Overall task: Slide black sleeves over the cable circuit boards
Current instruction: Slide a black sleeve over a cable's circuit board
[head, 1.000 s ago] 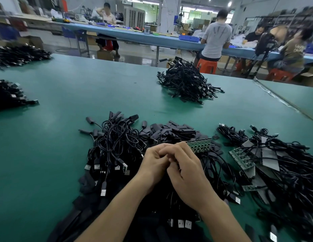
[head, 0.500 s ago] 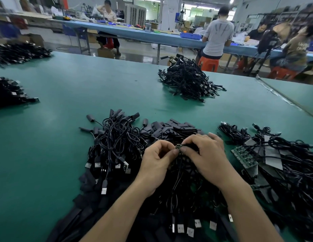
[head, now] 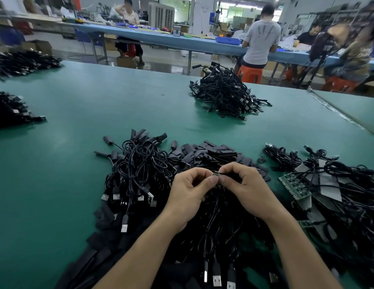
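My left hand (head: 188, 190) and my right hand (head: 247, 186) meet above a heap of black USB cables (head: 215, 226). Between their fingertips sits a small green circuit board (head: 216, 173), pinched by both hands. Cables hang down from it toward me. A pile of flat black sleeves (head: 207, 153) lies just behind the hands. Whether a sleeve is on the board I cannot tell; my fingers cover most of it.
A tangle of cables (head: 138, 163) lies to the left, and cables with green board panels (head: 294, 185) to the right. More cable heaps sit far centre (head: 223, 94) and at the left edge (head: 10, 109). People work at a blue bench (head: 182, 42) behind the green table (head: 56, 163).
A second ago my hands were clasped low near a green board panel. They have since moved up and apart, and now pinch a single small board between the fingertips.
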### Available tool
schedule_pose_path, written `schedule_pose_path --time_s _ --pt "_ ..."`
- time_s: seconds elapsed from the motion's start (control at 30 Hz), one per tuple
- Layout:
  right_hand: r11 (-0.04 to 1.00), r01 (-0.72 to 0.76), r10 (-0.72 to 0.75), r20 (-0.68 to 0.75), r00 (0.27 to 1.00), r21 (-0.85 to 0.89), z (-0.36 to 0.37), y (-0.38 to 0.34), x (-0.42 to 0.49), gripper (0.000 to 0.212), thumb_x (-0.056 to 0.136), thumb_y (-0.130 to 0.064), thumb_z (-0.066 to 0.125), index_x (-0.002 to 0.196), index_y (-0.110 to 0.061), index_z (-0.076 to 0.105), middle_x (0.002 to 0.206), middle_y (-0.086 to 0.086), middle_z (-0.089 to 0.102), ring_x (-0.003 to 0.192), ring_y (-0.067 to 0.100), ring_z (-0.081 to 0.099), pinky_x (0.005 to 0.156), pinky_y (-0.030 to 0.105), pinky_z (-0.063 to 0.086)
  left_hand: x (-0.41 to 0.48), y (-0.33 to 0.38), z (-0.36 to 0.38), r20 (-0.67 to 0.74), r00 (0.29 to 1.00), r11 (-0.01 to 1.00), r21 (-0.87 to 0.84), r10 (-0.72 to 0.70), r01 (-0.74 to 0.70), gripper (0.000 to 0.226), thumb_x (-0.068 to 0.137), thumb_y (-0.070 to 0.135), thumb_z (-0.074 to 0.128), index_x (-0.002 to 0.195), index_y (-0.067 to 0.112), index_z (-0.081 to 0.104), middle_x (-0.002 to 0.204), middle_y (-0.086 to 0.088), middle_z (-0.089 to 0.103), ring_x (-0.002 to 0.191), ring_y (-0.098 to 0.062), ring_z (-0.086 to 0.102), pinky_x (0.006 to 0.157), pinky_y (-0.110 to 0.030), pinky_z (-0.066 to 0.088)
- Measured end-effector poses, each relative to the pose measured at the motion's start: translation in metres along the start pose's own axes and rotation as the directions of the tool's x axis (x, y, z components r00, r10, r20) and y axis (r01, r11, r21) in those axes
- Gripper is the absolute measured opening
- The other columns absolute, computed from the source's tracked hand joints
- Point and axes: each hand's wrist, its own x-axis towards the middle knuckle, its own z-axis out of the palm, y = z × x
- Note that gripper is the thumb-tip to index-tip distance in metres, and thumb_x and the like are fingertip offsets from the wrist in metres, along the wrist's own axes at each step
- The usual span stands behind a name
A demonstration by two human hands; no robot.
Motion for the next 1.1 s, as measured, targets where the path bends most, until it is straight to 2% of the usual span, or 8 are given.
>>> schedule_pose_path --time_s 0.27,0.37,0.5,0.6,0.67,0.83,0.97,1.1 --pt "0.996 -0.024 0.009 0.164 0.986 0.089 -0.007 0.004 0.012 0.013 0.092 -0.019 0.069 0.081 -0.025 0.068 0.072 -0.013 0.065 0.070 0.001 0.056 0.071 0.023 0.045 0.001 0.000 -0.002 -0.014 0.999 0.998 -0.054 0.038 -0.038 0.005 0.087 0.004 0.073 0.083 0.007 0.073 0.069 0.002 0.067 0.057 -0.005 0.054 0.053 -0.018 0.045" --pt "0.958 -0.045 -0.020 0.223 0.975 0.285 -0.009 -0.003 0.012 0.007 0.091 -0.019 0.065 0.084 -0.017 0.068 0.072 -0.012 0.063 0.069 0.001 0.055 0.066 0.015 0.045 0.003 -0.001 -0.003 -0.006 0.999 0.995 -0.095 0.033 -0.034 0.011 0.089 0.006 0.071 0.080 0.011 0.074 0.068 0.001 0.067 0.053 -0.007 0.053 0.051 -0.018 0.046" --pt "0.944 -0.057 0.014 0.131 0.991 0.325 -0.002 -0.007 0.011 0.009 0.092 -0.012 0.066 0.085 -0.014 0.070 0.076 -0.005 0.067 0.073 0.008 0.060 0.070 0.023 0.050 0.006 -0.004 -0.004 -0.023 0.999 0.993 -0.116 0.035 -0.037 0.011 0.090 0.011 0.070 0.081 0.016 0.074 0.071 -0.001 0.065 0.058 -0.009 0.054 0.054 -0.020 0.048" --pt "0.977 -0.071 0.077 -0.022 0.997 0.201 0.004 -0.007 0.009 0.011 0.090 -0.016 0.070 0.082 -0.022 0.070 0.076 -0.007 0.069 0.074 0.011 0.063 0.080 0.039 0.053 0.005 -0.003 -0.003 -0.032 0.999 0.990 -0.134 0.030 -0.034 0.007 0.088 0.021 0.069 0.087 0.014 0.070 0.074 0.002 0.066 0.064 -0.006 0.057 0.055 -0.018 0.048" --pt "0.994 -0.098 0.086 -0.187 0.979 -0.057 0.004 -0.005 0.007 0.011 0.086 -0.029 0.069 0.076 -0.034 0.067 0.075 -0.015 0.069 0.080 0.007 0.063 0.090 0.042 0.043 0.002 0.000 -0.002 -0.036 0.999 0.985 -0.166 0.037 -0.042 0.017 0.084 0.028 0.067 0.090 0.013 0.067 0.077 0.003 0.068 0.068 -0.005 0.060 0.055 -0.018 0.048" --pt "0.817 -0.255 0.037 -0.395 0.918 -0.517 -0.006 0.002 0.000 0.011 0.088 -0.033 0.059 0.079 -0.039 0.057 0.081 -0.016 0.058 0.092 0.013 0.046 0.082 0.037 0.019 -0.007 0.024 0.001 -0.077 0.973 0.963 -0.142 0.218 -0.228 0.021 0.087 0.030 0.059 0.096 0.012 0.059 0.087 0.001 0.074 0.086 -0.015 0.068 0.077 -0.027 0.057" --pt "0.736 -0.362 0.066 -0.473 0.879 -0.572 -0.012 0.007 -0.002 0.009 0.091 -0.038 0.054 0.087 -0.034 0.061 0.084 -0.009 0.052 0.089 0.013 0.036 0.077 0.034 0.010 -0.013 0.053 -0.004 -0.182 0.895 0.875 -0.205 0.407 -0.439 0.004 0.096 0.028 0.054 0.096 0.026 0.058 0.083 -0.004 0.073 0.081 -0.025 0.071 0.079 -0.036 0.058" --pt "0.766 -0.344 0.055 -0.477 0.877 -0.544 -0.009 -0.002 0.004 0.015 0.091 -0.041 0.049 0.082 -0.032 0.058 0.077 -0.010 0.057 0.087 0.017 0.043 0.074 0.036 0.012 -0.015 0.062 -0.005 -0.311 0.818 0.817 -0.173 0.484 -0.549 0.027 0.101 0.017 0.049 0.089 0.038 0.059 0.072 0.004 0.062 0.067 -0.015 0.062 0.077 -0.035 0.057"
